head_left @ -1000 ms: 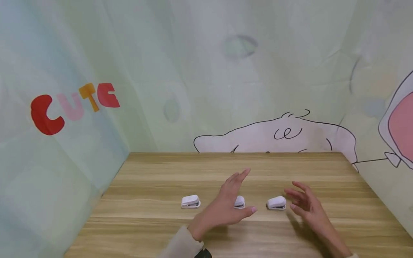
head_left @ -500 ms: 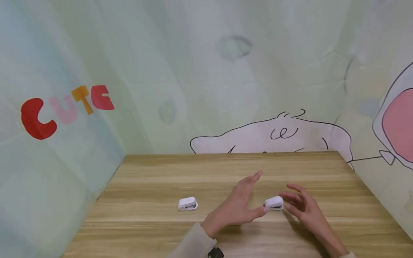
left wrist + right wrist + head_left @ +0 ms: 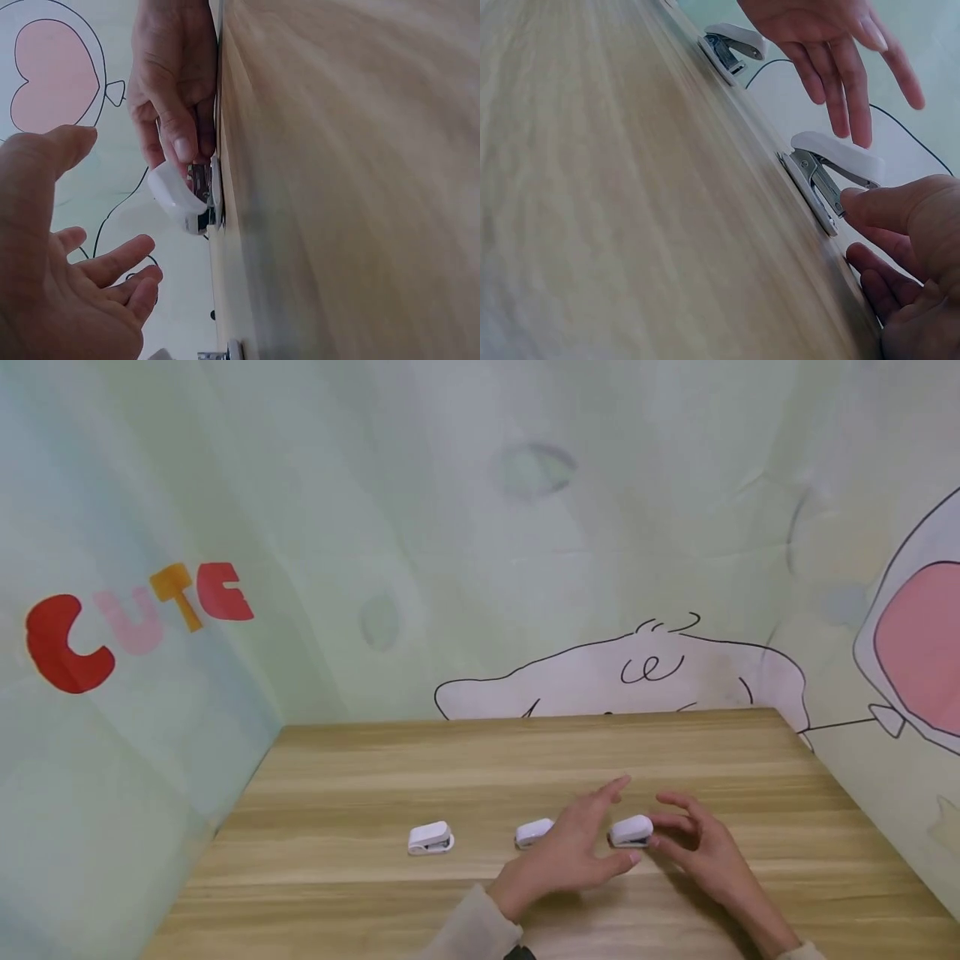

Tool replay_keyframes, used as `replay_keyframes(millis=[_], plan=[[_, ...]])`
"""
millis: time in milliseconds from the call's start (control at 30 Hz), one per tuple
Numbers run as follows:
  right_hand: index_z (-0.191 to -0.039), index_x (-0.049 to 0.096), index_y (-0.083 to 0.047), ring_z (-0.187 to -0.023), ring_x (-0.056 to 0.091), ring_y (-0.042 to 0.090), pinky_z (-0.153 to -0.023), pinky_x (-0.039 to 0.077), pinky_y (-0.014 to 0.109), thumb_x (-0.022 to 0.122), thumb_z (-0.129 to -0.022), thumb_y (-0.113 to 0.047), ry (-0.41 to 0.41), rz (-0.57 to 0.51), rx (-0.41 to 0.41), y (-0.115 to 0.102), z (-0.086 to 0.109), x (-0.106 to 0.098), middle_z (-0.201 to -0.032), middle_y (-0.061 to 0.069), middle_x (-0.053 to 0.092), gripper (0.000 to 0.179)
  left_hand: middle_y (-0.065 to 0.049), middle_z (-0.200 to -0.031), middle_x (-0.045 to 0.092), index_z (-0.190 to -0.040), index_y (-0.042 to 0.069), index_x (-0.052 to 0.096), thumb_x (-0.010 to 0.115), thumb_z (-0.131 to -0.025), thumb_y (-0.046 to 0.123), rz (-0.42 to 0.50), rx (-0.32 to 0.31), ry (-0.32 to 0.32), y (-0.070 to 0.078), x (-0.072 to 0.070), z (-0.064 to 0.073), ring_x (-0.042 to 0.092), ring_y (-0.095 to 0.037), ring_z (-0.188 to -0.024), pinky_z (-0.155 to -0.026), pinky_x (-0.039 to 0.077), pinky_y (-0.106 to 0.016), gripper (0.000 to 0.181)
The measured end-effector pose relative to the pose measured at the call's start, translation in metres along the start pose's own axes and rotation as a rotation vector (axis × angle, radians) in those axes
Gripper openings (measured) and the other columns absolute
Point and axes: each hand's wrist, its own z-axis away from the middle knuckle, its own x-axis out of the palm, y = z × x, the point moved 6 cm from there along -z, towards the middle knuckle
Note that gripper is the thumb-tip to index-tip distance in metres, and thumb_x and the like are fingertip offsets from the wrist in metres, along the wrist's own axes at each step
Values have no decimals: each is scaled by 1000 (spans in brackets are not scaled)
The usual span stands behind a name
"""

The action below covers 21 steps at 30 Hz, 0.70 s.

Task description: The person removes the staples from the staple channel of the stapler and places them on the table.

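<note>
Three small white staplers lie in a row on the wooden table: a left stapler (image 3: 431, 837), a middle stapler (image 3: 532, 832) partly behind my left hand, and a right stapler (image 3: 631, 831). My left hand (image 3: 572, 852) hovers with spread fingers between the middle and right ones, holding nothing; its thumb points toward the right stapler's near side. At the right stapler's right end is my right hand (image 3: 705, 856), fingers loosely bent. In the right wrist view its thumb (image 3: 874, 206) reaches the raised end of that stapler (image 3: 832, 169); whether it presses there is unclear.
The wooden tabletop (image 3: 360, 777) meets a printed cloth backdrop (image 3: 337, 527) at its back edge and sides. The cloth bears coloured letters (image 3: 71, 643) at left and a pink balloon drawing (image 3: 922, 643) at right.
The left hand has moved rightward, uncovering part of the middle stapler and nearing the right one. My right hand has closed the gap to the right stapler's end. The view has turned slightly.
</note>
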Motion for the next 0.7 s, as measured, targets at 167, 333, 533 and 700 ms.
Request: replay_keyframes(millis=[167, 333, 533, 700], plan=[[-144, 58, -6, -114, 65, -11, -95, 36, 0, 86, -90, -14, 16, 87, 25, 1, 1, 0, -119, 11, 82, 61, -6, -157, 59, -173, 26, 14, 65, -105, 46, -33, 8, -14, 3, 6, -8, 56, -21, -144, -118, 50, -42, 87], [-142, 60, -7, -113, 66, -10, -95, 34, 1, 86, -90, -13, 28, 109, 21, 1, 1, 0, -116, 8, 83, 58, -5, -153, 63, -172, 29, 17, 67, -103, 45, -24, -9, -30, 6, 9, -15, 58, -19, -142, -116, 50, -39, 87], [-140, 61, -8, -112, 67, -8, -96, 33, 3, 86, -90, -13, 36, 114, 44, 3, 0, 0, -115, 7, 84, 56, -1, -141, 69, -171, 26, 22, 76, -97, 43, -127, -3, -19, 12, 15, -24, 64, -17, -132, -112, 52, -34, 93], [-139, 62, -7, -111, 68, -9, -97, 32, 2, 86, -90, -11, 43, 101, 18, 2, 1, 0, -114, 9, 84, 55, 7, -121, 73, -167, 23, 34, 83, -93, 33, -223, -30, 52, 15, 22, -29, 66, -10, -115, -100, 54, -30, 89]])
